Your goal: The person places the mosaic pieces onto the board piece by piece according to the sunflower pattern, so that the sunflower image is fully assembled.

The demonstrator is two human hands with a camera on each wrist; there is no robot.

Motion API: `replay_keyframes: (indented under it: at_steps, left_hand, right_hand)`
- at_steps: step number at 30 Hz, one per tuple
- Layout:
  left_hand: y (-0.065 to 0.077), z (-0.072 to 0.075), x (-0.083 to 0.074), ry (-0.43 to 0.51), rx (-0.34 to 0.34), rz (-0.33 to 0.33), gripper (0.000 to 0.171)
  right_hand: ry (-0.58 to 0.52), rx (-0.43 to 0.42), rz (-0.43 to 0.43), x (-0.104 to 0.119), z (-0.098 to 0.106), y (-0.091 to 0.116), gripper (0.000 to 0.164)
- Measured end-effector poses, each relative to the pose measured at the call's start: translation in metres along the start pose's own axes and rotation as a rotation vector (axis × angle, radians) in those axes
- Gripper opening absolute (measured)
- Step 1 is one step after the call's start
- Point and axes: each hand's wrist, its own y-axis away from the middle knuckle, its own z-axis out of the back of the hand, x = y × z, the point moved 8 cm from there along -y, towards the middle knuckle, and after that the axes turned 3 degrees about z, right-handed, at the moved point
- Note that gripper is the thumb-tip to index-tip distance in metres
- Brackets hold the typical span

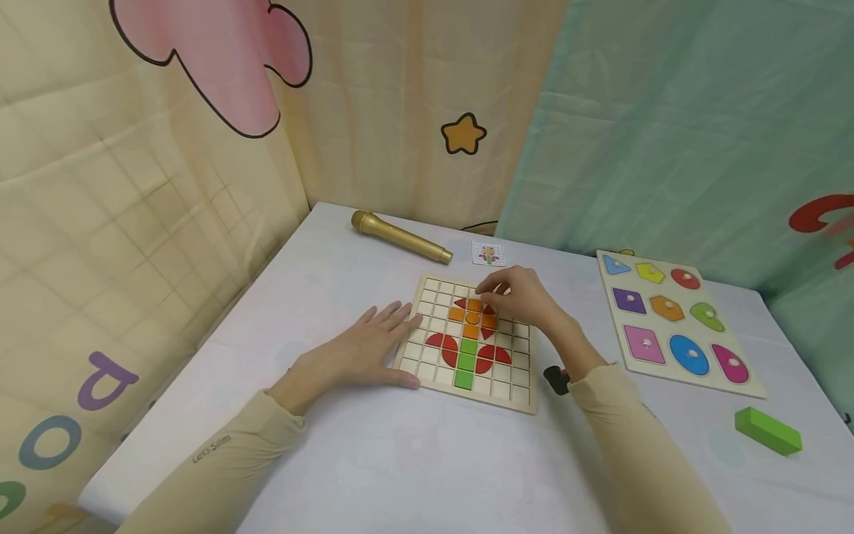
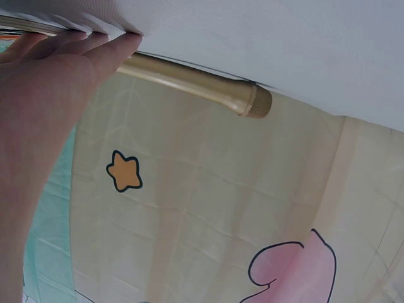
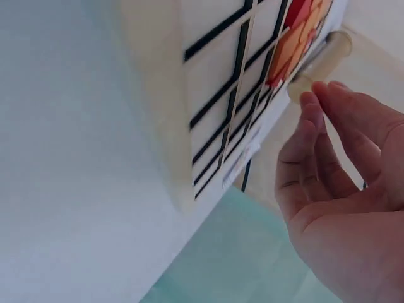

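A wooden grid board (image 1: 495, 401) lies on the table with white squares and a flower pattern of red, orange and green pieces. My left hand (image 1: 363, 348) lies flat with fingers spread, fingertips and thumb touching the board's left edge. In the left wrist view, that hand (image 2: 57, 82) has extended fingers. Over the board's upper right part is my right hand (image 1: 522, 297), close to the red triangles and orange squares (image 1: 474, 305). The right wrist view shows this hand (image 3: 347, 164) with thumb and fingertips together; no piece is visible between them.
A gold microphone (image 1: 400, 238) and a small pattern card (image 1: 488, 254) lie behind the board. To the right is a knobbed shape puzzle (image 1: 680, 319), with a green block (image 1: 767, 431) nearer. A black object (image 1: 556, 380) is partly hidden by the right forearm. Curtains enclose the table's back.
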Motion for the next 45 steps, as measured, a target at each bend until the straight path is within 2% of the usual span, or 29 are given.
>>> replay_keyframes:
  at_steps: [11,17,25,30,45]
  left_hand:
    - [-0.001,-0.001,0.002,-0.013,0.009,0.007,0.116]
    - [-0.002,0.000,0.001,-0.011,0.007,-0.002,0.116]
    - [-0.003,0.000,0.001,-0.016,0.005,-0.005,0.116]
    - [-0.002,-0.002,0.003,-0.002,0.008,0.002,0.117]
    - [-0.003,-0.003,0.003,-0.006,0.006,0.003,0.117]
  right_hand:
    - [0.055,0.023,-0.040,-0.033,0.020,0.054,0.022]
    - [0.084,0.081,-0.116,-0.045,0.031,0.089,0.018]
    - [0.106,0.143,-0.218,-0.057,0.033,0.134,0.029]
    - [0.097,0.126,-0.199,-0.059,0.026,0.138,0.025]
    - [0.088,0.144,-0.105,-0.050,0.013,0.127,0.024]
